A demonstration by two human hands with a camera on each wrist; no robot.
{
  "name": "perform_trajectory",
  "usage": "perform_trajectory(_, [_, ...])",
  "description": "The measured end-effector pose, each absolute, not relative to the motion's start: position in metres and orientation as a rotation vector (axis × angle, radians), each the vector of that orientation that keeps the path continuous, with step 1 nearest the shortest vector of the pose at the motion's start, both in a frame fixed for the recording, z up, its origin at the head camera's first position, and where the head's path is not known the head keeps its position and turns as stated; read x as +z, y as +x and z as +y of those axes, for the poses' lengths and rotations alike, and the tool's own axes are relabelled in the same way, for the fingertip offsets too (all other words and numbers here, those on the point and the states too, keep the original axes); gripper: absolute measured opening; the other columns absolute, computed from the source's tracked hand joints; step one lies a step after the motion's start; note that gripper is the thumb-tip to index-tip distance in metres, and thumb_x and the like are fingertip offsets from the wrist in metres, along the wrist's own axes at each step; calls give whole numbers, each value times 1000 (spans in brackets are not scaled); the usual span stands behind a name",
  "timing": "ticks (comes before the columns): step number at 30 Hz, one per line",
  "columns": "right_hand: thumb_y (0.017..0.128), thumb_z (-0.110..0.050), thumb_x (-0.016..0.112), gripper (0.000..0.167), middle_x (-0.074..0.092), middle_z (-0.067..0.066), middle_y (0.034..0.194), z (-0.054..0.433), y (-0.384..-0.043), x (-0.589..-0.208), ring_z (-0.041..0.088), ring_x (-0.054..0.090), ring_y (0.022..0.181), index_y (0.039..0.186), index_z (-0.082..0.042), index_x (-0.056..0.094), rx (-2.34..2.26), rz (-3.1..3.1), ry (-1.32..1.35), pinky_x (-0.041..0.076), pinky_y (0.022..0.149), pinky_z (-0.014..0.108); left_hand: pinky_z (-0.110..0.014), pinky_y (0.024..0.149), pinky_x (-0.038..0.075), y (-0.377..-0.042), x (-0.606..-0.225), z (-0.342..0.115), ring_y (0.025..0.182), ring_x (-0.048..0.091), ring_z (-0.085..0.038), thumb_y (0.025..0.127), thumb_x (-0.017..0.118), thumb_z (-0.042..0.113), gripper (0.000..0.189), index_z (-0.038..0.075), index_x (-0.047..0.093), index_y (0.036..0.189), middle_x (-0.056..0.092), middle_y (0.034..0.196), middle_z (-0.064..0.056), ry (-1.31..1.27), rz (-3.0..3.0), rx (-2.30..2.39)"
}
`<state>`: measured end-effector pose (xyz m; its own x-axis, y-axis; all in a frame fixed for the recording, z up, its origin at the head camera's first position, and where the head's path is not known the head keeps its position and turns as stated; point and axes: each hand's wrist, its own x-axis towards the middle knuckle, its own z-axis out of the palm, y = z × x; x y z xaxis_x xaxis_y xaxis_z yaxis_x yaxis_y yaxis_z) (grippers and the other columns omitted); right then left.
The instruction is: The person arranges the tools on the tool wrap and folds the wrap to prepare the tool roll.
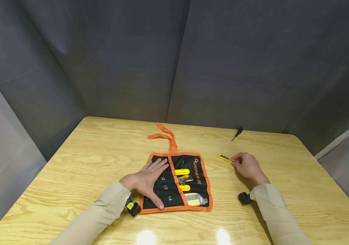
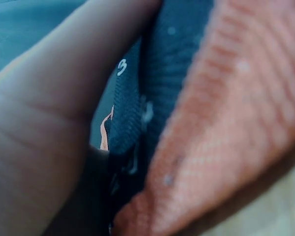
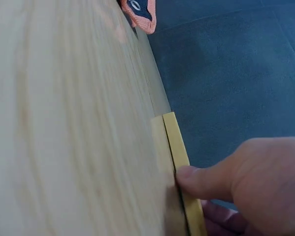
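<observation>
A black tool roll (image 1: 196, 185) with orange trim lies spread on the table. My left hand (image 1: 147, 180) rests on its left half, fingers spread flat over the printed numbers. In the left wrist view the thumb (image 2: 44, 108) lies close along the black fabric. Out of the roll's pocket show two yellow handles (image 1: 182, 172), metal plier-like jaws between them, and a grey and yellow utility knife (image 1: 196, 199). To the right, my right hand (image 1: 248, 165) pinches one end of a slim yellow case (image 3: 176, 140) with printing on it, low at the tabletop.
A small black-handled screwdriver (image 1: 238, 133) lies near the table's back edge. Orange tie straps (image 1: 172, 139) stretch from the top of the roll. Dark curtains (image 1: 174, 61) hang behind the wooden table (image 1: 107, 139).
</observation>
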<state>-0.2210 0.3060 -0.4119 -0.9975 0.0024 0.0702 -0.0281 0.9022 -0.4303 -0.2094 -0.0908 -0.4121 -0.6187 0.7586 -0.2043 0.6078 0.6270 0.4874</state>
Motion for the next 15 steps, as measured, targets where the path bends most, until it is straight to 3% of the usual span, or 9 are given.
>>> perform_trajectory(7, [90, -8, 66, 15, 68, 14, 91, 291, -224, -414, 18, 58, 75, 102, 1, 70, 768, -2880, 218, 46, 66, 31, -54, 119, -2, -212, -416, -92, 150, -6, -27, 62, 84, 58, 130, 12, 8, 157, -3, 163, -6, 1109, 2464, 558])
perform_trajectory(15, [90, -7, 67, 13, 66, 7, 93, 246, -219, -400, 12, 54, 73, 101, -4, 72, 862, -2866, 560, 47, 62, 25, -61, 115, -7, -213, -415, -91, 150, -5, -27, 62, 83, 62, 130, 15, 7, 157, -2, 164, -4, 1099, 2479, 536])
